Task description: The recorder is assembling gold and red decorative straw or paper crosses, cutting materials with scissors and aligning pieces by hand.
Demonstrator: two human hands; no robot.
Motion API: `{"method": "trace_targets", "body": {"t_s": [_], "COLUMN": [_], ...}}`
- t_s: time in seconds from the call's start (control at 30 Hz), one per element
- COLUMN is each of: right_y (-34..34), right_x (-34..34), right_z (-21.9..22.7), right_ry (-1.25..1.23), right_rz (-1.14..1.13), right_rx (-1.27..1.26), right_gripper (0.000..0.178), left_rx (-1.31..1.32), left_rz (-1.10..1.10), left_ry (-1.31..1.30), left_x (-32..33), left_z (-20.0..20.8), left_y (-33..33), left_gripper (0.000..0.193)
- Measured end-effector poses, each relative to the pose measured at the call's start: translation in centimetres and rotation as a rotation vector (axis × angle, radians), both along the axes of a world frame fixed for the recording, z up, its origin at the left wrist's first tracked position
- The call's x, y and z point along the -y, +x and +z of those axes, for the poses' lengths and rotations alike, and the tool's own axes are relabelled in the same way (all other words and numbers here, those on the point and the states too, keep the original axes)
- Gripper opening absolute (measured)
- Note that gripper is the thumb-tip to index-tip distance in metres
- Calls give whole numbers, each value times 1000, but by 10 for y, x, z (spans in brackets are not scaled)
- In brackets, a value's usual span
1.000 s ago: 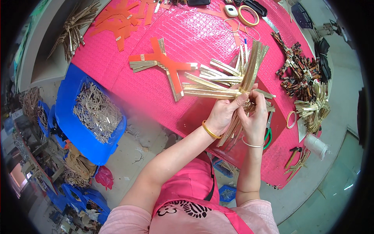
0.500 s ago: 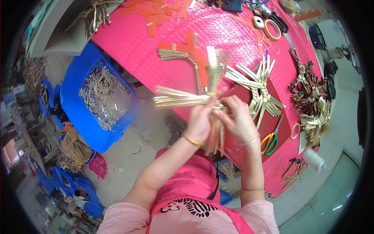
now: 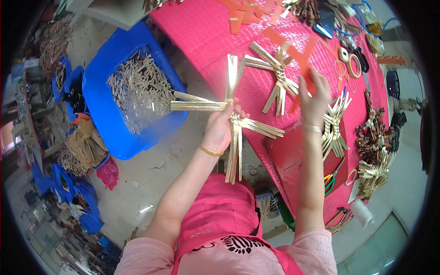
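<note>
My left hand (image 3: 219, 128) is closed on the knotted middle of a woven bundle of gold strips (image 3: 233, 142), whose arms spread out in several directions. My right hand (image 3: 317, 98), slightly blurred, is closed on the lower end of a flat orange branched template (image 3: 298, 54) over the table. Just left of that template, a second gold strip bundle (image 3: 279, 73) lies on the pink cover, partly overlapped by the template. Another gold bundle (image 3: 337, 121) rests right of my right wrist.
Pink quilted cover (image 3: 197, 41) drapes the table. Scissors (image 3: 333, 176), a tape roll (image 3: 354, 65), dark strip bundles (image 3: 371, 130) and a white thread spool (image 3: 362, 213) lie to the right. A blue bin (image 3: 98, 117) of short gold offcuts stands at left.
My right hand has left the gold bundle and gone up and right to the orange template, which has shifted off the second bundle. My left hand keeps the first bundle. The view has shifted.
</note>
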State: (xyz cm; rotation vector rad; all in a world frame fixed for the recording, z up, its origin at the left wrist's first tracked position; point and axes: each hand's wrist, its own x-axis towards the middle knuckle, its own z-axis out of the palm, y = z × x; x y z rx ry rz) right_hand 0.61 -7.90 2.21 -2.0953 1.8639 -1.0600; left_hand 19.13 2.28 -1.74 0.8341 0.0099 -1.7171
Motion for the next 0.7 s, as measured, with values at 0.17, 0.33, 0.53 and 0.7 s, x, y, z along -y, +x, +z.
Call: {"method": "trace_targets", "body": {"t_s": [0.17,0.33,0.53,0.7], "right_y": [61,90,83,25], "right_x": [-84,-107,-106,-10], "right_z": [54,18,10,-32], "right_ry": [331,354,403,175], "right_rz": [269,152,320,-138], "right_rx": [243,190,102,-315], "right_gripper": [31,40,40,49], "left_rx": [-114,-151,24,-47], "left_rz": [-70,46,-29,34], "left_ry": [-210,-112,-53,-75], "left_x": [-4,-2,-7,3], "left_z": [0,12,9,12], "left_y": [6,2,8,8], "left_gripper": [23,27,29,19]}}
